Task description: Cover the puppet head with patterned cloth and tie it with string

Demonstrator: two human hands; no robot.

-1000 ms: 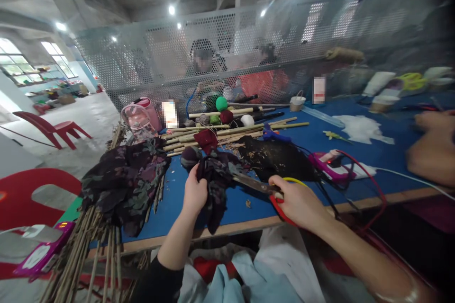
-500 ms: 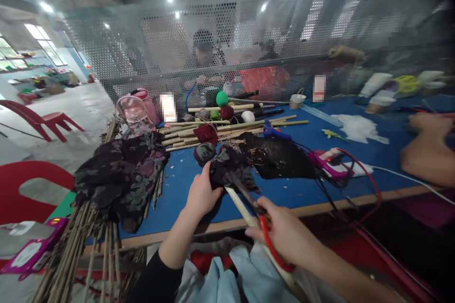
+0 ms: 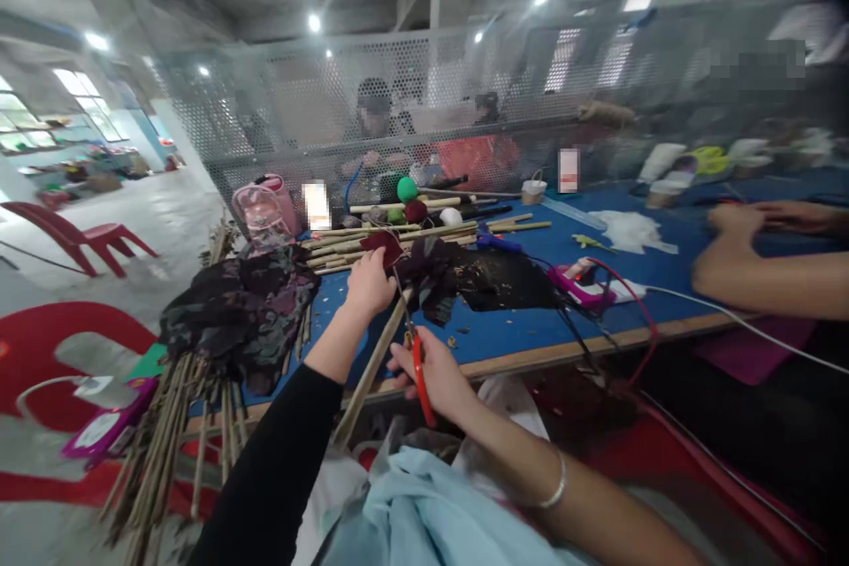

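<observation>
My right hand [image 3: 434, 371] is closed round red-handled scissors [image 3: 423, 376], their blades pointing up and away from me. A pale stick [image 3: 375, 354] slants from the table's front edge up between my hands. My left hand [image 3: 371, 283] has its fingers bent at the upper end of this stick, beside a dark red cloth [image 3: 383, 248]; what lies under the fingers is hidden. Just right of that hand, dark patterned cloth [image 3: 434, 270] bunches up by the stick's end and the scissor tips.
A dark floral cloth [image 3: 242, 309] lies over bundled thin sticks [image 3: 156, 433] at left. Behind are more sticks [image 3: 332, 258], yarn balls [image 3: 416, 211] and a blue glue gun [image 3: 496, 240]. A black cloth [image 3: 514, 274] holds scraps. A co-worker's arm [image 3: 769, 274] reaches in from the right.
My left hand has moved up and away toward the red cloth. The scissors have shifted left and turned more upright, and the stick now leans the other way. The camera view has shifted slightly.
</observation>
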